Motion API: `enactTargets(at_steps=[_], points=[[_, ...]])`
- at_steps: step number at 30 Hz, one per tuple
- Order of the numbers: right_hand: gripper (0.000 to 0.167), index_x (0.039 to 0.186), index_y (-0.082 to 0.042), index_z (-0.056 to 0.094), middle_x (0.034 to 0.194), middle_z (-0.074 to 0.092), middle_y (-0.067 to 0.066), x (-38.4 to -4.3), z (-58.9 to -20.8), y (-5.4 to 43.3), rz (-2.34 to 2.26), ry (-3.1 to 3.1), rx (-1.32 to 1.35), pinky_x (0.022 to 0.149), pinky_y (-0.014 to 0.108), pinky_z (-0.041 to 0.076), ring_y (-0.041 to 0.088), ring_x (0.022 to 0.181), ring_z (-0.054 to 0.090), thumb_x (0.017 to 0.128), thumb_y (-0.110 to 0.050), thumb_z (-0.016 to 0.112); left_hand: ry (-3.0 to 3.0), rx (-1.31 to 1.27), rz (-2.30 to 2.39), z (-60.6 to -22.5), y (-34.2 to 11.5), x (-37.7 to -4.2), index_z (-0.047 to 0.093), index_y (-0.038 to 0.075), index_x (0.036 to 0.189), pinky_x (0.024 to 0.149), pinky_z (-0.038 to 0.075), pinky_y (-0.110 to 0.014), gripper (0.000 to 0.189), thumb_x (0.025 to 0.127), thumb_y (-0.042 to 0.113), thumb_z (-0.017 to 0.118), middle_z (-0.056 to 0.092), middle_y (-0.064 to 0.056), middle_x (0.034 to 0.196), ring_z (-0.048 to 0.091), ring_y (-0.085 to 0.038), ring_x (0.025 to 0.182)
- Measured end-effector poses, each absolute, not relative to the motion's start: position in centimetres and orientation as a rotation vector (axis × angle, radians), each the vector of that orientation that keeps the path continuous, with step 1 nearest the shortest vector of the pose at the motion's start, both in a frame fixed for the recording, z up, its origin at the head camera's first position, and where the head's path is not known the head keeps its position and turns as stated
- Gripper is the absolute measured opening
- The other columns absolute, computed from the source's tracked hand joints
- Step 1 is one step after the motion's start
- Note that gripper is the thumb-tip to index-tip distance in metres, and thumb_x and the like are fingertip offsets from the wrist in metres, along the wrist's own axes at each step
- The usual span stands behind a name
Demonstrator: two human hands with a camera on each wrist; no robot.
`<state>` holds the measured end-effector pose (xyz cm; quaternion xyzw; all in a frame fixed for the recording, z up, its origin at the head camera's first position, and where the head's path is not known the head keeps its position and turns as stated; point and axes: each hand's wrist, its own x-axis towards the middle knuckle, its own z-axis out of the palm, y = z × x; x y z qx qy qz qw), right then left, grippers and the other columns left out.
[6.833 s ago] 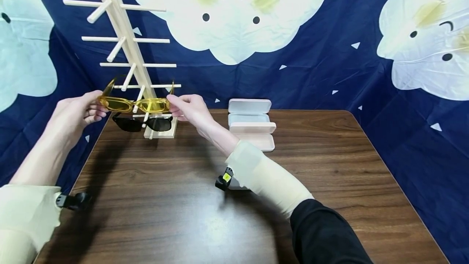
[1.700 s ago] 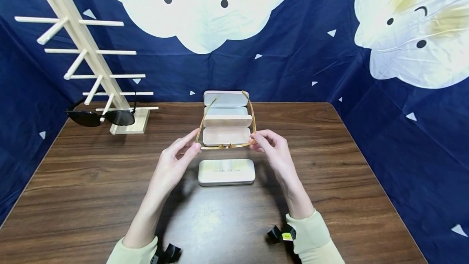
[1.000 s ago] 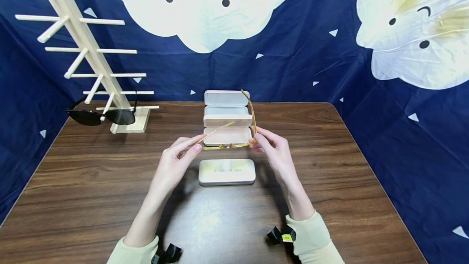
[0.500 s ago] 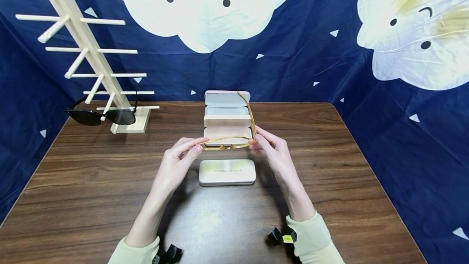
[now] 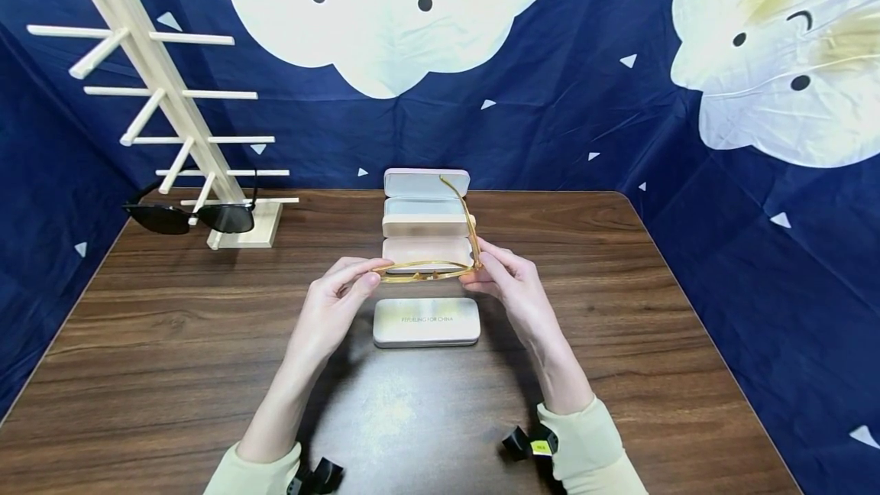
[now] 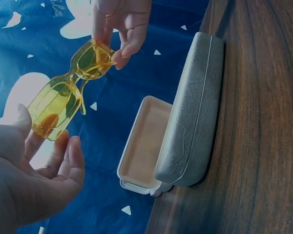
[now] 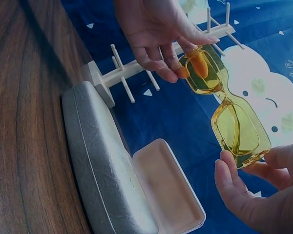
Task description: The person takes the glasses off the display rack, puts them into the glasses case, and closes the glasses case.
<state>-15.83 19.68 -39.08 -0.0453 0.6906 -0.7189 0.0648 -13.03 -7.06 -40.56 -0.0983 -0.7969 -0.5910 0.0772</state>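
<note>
Both hands hold a pair of yellow sunglasses (image 5: 470, 220) above the table. My left hand (image 5: 328, 315) pinches the left end of the frame between thumb and fingers. At the opposite end, my right hand (image 5: 516, 292) grips near the hinge. The left temple lies folded along the front, while the right one sticks out away from me, angled a little inward. In the left wrist view the yellow lenses (image 6: 56, 105) face the camera. Below the sunglasses lies a closed pale glasses case (image 5: 426, 323) with printed lettering; behind it stand open cases (image 5: 406, 250) with pink and bluish insides.
At the left back rises a wooden peg stand (image 5: 154, 71), black sunglasses (image 5: 230, 218) hanging on its lowest pegs. The wood-grain table (image 5: 605, 342) ends at a blue cloth backdrop (image 5: 584, 113) printed with clouds.
The yellow sunglasses came from the peg stand rightward to over the cases. Since then the left temple has swung inward and folded; the right temple has tipped slightly inward.
</note>
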Motion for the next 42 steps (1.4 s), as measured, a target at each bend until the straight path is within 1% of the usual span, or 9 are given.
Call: enactTargets(at_steps=[4,7,10,13,23,28,33,39,42], points=[[0.041,0.147,0.002,0.052,0.122,0.057,0.014,-15.88,-39.12,19.64,-2.141,2.104,-0.159,0.086,0.032,0.063,0.014,0.086,0.074,0.11,-0.015,0.047,-2.385,-0.291,-1.777,-40.57,-7.12,-13.04,0.075,0.012,0.124,0.081,0.046,-0.015,0.026,0.103,0.02,0.063,0.071,-0.004,0.119,0.059,0.0,0.098],[0.041,0.146,0.003,0.054,0.122,0.057,0.015,-15.84,-39.03,19.58,-2.113,2.126,-0.165,0.091,0.04,0.062,0.014,0.087,0.073,0.11,-0.017,0.047,-2.383,-0.279,-1.789,-40.52,-7.17,-13.03,0.075,0.011,0.124,0.081,0.048,-0.015,0.026,0.104,0.02,0.062,0.071,-0.004,0.119,0.06,0.0,0.096],[0.042,0.146,0.001,0.055,0.124,0.057,0.019,-15.81,-38.96,19.54,-2.078,2.158,-0.173,0.095,0.049,0.06,0.015,0.088,0.073,0.108,-0.018,0.053,-2.374,-0.267,-1.803,-40.45,-7.19,-13.04,0.075,0.01,0.124,0.081,0.051,-0.015,0.026,0.104,0.02,0.062,0.07,-0.004,0.119,0.063,-0.003,0.094],[0.045,0.146,-0.001,0.055,0.124,0.059,0.02,-15.7,-38.88,19.53,-2.032,2.211,-0.192,0.096,0.053,0.059,0.016,0.089,0.073,0.104,-0.016,0.061,-2.359,-0.261,-1.819,-40.45,-7.18,-13.1,0.074,0.008,0.123,0.082,0.053,-0.015,0.026,0.104,0.02,0.061,0.07,-0.005,0.118,0.064,-0.004,0.093],[0.045,0.143,-0.002,0.059,0.121,0.064,0.022,-15.47,-38.91,19.6,-1.918,2.32,-0.27,0.084,0.027,0.06,0.012,0.084,0.072,0.1,-0.011,0.066,-2.355,-0.191,-1.801,-40.66,-7.23,-13.22,0.076,0.009,0.121,0.08,0.052,-0.015,0.026,0.105,0.023,0.06,0.07,-0.004,0.114,0.063,-0.006,0.09],[0.039,0.136,-0.003,0.065,0.111,0.066,0.018,-15.5,-38.98,19.72,-1.861,2.378,-0.289,0.08,0.024,0.057,0.007,0.08,0.07,0.099,-0.012,0.067,-2.342,-0.141,-1.802,-40.53,-7.17,-13.13,0.077,0.008,0.118,0.08,0.049,-0.013,0.025,0.104,0.022,0.062,0.068,-0.005,0.115,0.061,-0.001,0.093],[0.031,0.129,-0.001,0.07,0.098,0.064,0.013,-15.54,-38.98,19.71,-1.817,2.41,-0.337,0.074,0.023,0.055,0.007,0.075,0.066,0.099,-0.011,0.066,-2.312,-0.059,-1.828,-40.36,-7.14,-13.02,0.079,0.006,0.114,0.077,0.046,-0.015,0.023,0.102,0.021,0.065,0.064,0.0,0.111,0.057,-0.002,0.094],[0.028,0.124,0.002,0.072,0.104,0.067,0.019,-15.55,-38.91,19.69,-1.764,2.456,-0.393,0.068,0.023,0.054,0.009,0.071,0.062,0.101,-0.011,0.064,-2.266,-0.026,-1.869,-40.17,-7.14,-12.95,0.08,0.003,0.107,0.081,0.048,-0.016,0.02,0.098,0.019,0.071,0.062,0.006,0.11,0.059,-0.004,0.102],[0.025,0.12,0.003,0.073,0.097,0.065,0.016,-15.56,-38.92,19.71,-1.765,2.454,-0.387,0.064,0.023,0.049,0.008,0.068,0.058,0.101,-0.01,0.063,-2.264,-0.022,-1.868,-40.11,-7.11,-12.88,0.08,0.003,0.104,0.082,0.049,-0.015,0.019,0.097,0.018,0.072,0.062,0.007,0.109,0.06,-0.004,0.103]])
